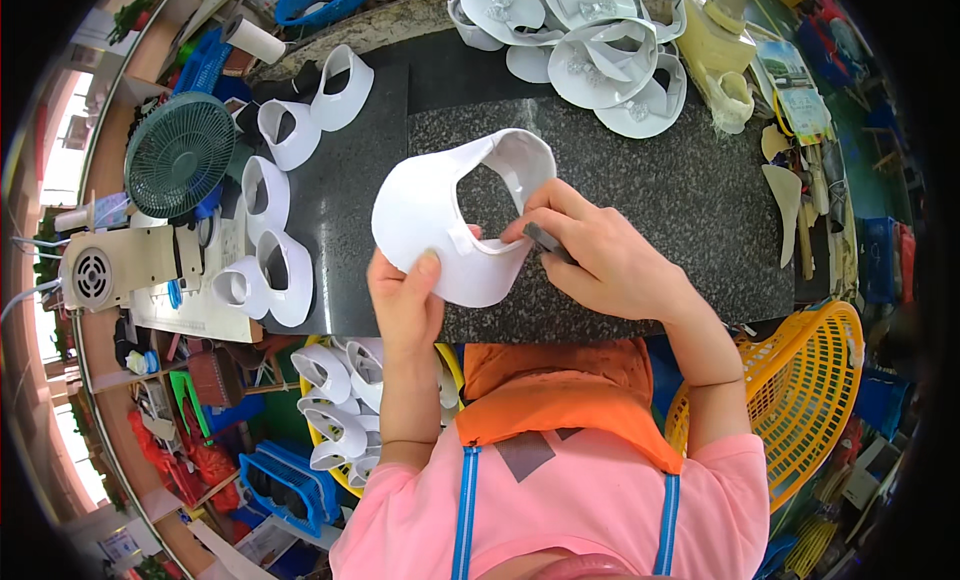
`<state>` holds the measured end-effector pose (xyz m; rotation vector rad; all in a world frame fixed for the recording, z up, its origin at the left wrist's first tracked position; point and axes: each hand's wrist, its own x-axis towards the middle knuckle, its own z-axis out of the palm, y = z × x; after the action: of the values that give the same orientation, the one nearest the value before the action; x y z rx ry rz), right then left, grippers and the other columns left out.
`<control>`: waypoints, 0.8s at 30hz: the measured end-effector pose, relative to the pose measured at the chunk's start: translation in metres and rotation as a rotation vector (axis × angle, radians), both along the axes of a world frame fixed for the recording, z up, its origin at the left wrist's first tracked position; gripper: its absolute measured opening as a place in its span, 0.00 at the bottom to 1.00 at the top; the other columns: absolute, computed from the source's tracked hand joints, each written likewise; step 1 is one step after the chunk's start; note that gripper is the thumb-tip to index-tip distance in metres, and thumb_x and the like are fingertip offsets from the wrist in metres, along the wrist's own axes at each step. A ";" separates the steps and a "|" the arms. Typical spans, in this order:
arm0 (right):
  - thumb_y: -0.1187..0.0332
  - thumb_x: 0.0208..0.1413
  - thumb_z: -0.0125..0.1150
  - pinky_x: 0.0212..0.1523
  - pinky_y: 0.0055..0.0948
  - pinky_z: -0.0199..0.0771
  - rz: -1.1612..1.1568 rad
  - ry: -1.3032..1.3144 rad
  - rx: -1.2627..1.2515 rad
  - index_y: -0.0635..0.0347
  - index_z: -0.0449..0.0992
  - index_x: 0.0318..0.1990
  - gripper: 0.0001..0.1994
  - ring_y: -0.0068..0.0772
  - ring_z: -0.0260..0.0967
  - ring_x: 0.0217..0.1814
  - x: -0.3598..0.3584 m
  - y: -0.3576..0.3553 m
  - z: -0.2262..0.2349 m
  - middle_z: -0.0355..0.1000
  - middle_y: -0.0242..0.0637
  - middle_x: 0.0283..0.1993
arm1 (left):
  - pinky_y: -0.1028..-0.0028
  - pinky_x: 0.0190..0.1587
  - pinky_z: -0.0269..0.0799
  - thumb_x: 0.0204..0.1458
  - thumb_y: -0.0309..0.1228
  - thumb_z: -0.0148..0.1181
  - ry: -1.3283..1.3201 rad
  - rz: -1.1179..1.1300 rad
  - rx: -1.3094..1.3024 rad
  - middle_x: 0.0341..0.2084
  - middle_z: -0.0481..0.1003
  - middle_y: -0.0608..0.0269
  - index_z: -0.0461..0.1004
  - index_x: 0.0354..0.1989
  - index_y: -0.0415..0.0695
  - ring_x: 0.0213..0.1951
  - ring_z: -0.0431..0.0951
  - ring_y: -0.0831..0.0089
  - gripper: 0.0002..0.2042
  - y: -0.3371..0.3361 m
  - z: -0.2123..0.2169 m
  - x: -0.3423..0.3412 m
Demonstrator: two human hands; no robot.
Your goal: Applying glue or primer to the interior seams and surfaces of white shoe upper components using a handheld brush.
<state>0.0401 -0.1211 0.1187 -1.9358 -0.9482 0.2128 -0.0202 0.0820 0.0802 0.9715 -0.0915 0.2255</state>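
A white shoe upper (425, 205) is held up above the dark speckled stone worktop (660, 220). My left hand (405, 295) is closed on its lower left edge, with the thumb on the outside and fingertips showing inside the opening. My right hand (605, 255) is at the rim of the opening on the right side, index finger pressed against it. In that hand's closed fingers is a short dark flat tool (548, 243); its kind cannot be made out.
More white shoe uppers (285, 275) stand along the worktop's left side. Several decorated uppers (602, 65) are piled at the far right. A green fan (180, 155) stands left. Below the near edge are a yellow basket of uppers (335, 430) and another yellow basket (810, 405).
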 end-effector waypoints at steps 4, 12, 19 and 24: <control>0.76 0.42 0.54 0.31 0.40 0.69 0.005 -0.114 -0.184 0.63 0.69 0.42 0.15 0.47 0.68 0.31 -0.003 -0.007 0.014 0.62 0.42 0.39 | 0.60 0.52 0.68 0.47 0.20 0.57 0.079 0.101 0.068 0.48 0.68 0.45 0.61 0.53 0.34 0.51 0.70 0.56 0.23 0.014 -0.013 -0.005; 0.75 0.41 0.57 0.29 0.38 0.70 -0.058 -0.206 -0.228 0.61 0.69 0.41 0.15 0.45 0.68 0.28 -0.003 -0.010 0.018 0.62 0.41 0.39 | 0.65 0.53 0.67 0.49 0.21 0.56 0.228 -0.124 -0.070 0.46 0.71 0.51 0.63 0.52 0.34 0.49 0.72 0.64 0.20 0.006 0.005 0.002; 0.75 0.42 0.55 0.30 0.40 0.71 -0.139 -0.219 -0.258 0.62 0.69 0.41 0.15 0.47 0.69 0.29 0.001 -0.015 0.003 0.62 0.42 0.40 | 0.60 0.56 0.63 0.53 0.23 0.50 0.322 -0.127 -0.306 0.50 0.68 0.52 0.60 0.55 0.40 0.52 0.70 0.64 0.19 -0.007 -0.008 0.008; 0.76 0.44 0.52 0.36 0.41 0.70 -0.066 -0.046 -0.141 0.66 0.69 0.41 0.13 0.50 0.68 0.35 0.013 -0.025 -0.005 0.64 0.44 0.39 | 0.58 0.59 0.60 0.56 0.25 0.47 0.245 -0.153 -0.396 0.50 0.68 0.54 0.59 0.56 0.41 0.53 0.68 0.63 0.18 -0.013 -0.009 0.013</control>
<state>0.0528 -0.1461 0.1136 -2.1060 -0.9189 0.2028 -0.0067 0.0692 0.0712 0.5878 0.1011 -0.0189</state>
